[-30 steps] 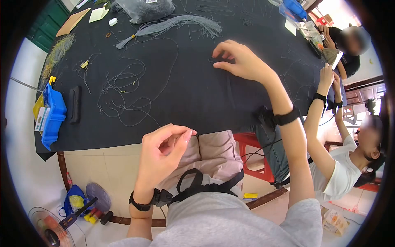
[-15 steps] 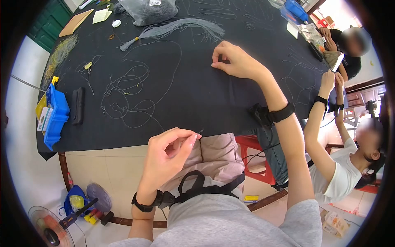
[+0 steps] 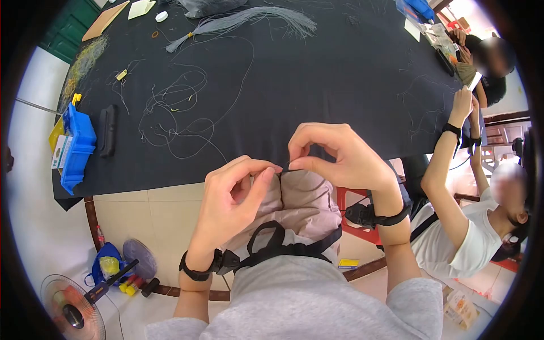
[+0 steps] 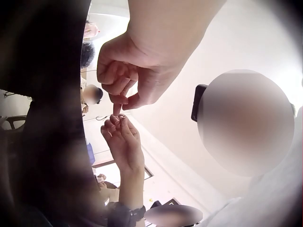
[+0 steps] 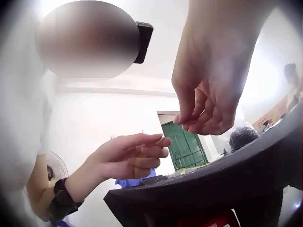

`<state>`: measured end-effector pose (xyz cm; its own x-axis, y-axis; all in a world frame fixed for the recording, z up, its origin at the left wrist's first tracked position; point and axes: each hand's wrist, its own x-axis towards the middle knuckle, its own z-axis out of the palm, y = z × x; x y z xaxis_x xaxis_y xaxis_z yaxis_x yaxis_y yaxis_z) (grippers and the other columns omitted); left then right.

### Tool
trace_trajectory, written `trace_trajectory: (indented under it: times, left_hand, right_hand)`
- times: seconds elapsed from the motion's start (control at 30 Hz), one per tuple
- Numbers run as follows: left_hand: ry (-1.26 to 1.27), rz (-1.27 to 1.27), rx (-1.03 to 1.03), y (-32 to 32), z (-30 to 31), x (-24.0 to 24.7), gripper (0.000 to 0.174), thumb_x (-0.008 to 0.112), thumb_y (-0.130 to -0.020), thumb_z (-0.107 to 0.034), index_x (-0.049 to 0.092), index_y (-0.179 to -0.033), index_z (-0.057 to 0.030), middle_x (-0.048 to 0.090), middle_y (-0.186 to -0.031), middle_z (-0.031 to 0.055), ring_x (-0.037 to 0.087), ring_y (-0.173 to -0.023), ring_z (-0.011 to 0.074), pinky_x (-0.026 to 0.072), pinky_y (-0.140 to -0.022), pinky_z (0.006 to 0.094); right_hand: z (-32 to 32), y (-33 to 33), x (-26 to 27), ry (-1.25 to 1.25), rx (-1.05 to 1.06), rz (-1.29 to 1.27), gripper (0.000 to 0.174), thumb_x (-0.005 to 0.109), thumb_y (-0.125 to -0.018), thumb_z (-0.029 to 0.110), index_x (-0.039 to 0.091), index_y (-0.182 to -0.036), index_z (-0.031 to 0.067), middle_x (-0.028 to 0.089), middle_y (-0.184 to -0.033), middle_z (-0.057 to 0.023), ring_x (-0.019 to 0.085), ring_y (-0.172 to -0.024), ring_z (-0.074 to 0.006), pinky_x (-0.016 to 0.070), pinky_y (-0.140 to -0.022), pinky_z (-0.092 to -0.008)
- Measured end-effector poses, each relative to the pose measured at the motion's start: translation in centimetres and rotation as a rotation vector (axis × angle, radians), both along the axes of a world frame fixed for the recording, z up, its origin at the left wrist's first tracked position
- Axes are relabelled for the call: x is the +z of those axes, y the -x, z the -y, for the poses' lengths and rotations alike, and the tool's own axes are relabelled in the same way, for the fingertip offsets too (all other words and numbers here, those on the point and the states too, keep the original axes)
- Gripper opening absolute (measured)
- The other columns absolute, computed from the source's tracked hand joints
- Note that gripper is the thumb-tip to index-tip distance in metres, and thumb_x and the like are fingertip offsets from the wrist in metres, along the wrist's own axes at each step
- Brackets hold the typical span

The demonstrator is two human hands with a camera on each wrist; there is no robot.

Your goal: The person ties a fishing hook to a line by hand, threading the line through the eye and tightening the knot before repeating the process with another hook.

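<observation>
In the head view the left hand (image 3: 232, 195) pinches the end of a thin grey line (image 3: 252, 63) between thumb and index finger, at the table's front edge. Close on its right, the right hand (image 3: 347, 157) has thumb and index finger pinched together on a tiny dark piece. The left wrist view shows a small curved hook (image 4: 101, 117) beside the right hand's fingertips (image 4: 116, 122). The fingertips of both hands are close together. From the left hand the line runs back to loose loops on the black cloth.
A bundle of grey strands (image 3: 243, 20) lies at the back of the black table (image 3: 317, 73). On the left are a blue tray (image 3: 78, 147), a black case (image 3: 107, 131) and a yellow tag (image 3: 121, 75). Another person's forearm (image 3: 442, 153) reaches in at right.
The right hand has come down and toward the body from over the table to beside the left hand. The left hand has barely moved and keeps its pinch.
</observation>
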<state>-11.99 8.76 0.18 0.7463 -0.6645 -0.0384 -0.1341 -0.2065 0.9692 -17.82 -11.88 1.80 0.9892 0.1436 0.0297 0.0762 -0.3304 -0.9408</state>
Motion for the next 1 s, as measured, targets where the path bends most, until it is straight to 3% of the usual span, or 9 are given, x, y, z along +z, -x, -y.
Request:
trace_trajectory:
  times: [0.3,0.53,0.63,1.0]
  left_hand:
    - [0.004,-0.007,-0.015,0.5,0.2,0.2,0.007,0.062,-0.082,-0.004,0.064,-0.087,0.0016,0.049,-0.065,0.0016,0.034,-0.050,0.0063,0.0265,-0.046,0.0243]
    - [0.062,0.016,0.021,0.3,0.1,-0.4,0.005,0.063,-0.082,-0.003,0.066,-0.084,0.0001,0.049,-0.064,-0.0008,0.033,-0.050,0.0030,0.0237,-0.044,0.0221]
    - [0.091,-0.017,0.060,0.3,0.2,-0.5,0.006,0.062,-0.082,-0.003,0.067,-0.083,-0.0009,0.048,-0.063,-0.0021,0.032,-0.049,0.0014,0.0224,-0.043,0.0211]
    - [0.079,-0.022,0.050,0.4,0.1,-0.1,0.009,0.060,-0.085,-0.003,0.068,-0.086,-0.0012,0.051,-0.065,-0.0019,0.033,-0.049,0.0009,0.0224,-0.043,0.0201]
  right_hand:
    - [-0.6,-0.2,-0.3,0.063,0.052,0.028,0.013,0.069,-0.076,0.005,0.060,-0.084,0.0002,0.061,-0.077,-0.0063,0.058,-0.070,-0.0174,0.0476,-0.067,-0.0275]
    - [-1.0,0.1,-0.1,0.050,0.002,0.013,0.016,0.071,-0.075,0.006,0.060,-0.085,0.0008,0.062,-0.079,-0.0056,0.060,-0.073,-0.0160,0.0478,-0.069,-0.0269]
    - [-0.9,0.3,-0.6,0.030,-0.093,0.119,0.017,0.070,-0.074,0.006,0.060,-0.086,0.0004,0.063,-0.080,-0.0099,0.063,-0.074,-0.0217,0.0494,-0.068,-0.0302]
    - [-2.3,1.1,-1.1,-0.026,-0.158,0.214,0.012,0.065,-0.075,-0.003,0.059,-0.085,0.0000,0.059,-0.084,-0.0087,0.061,-0.074,-0.0207,0.0486,-0.068,-0.0290]
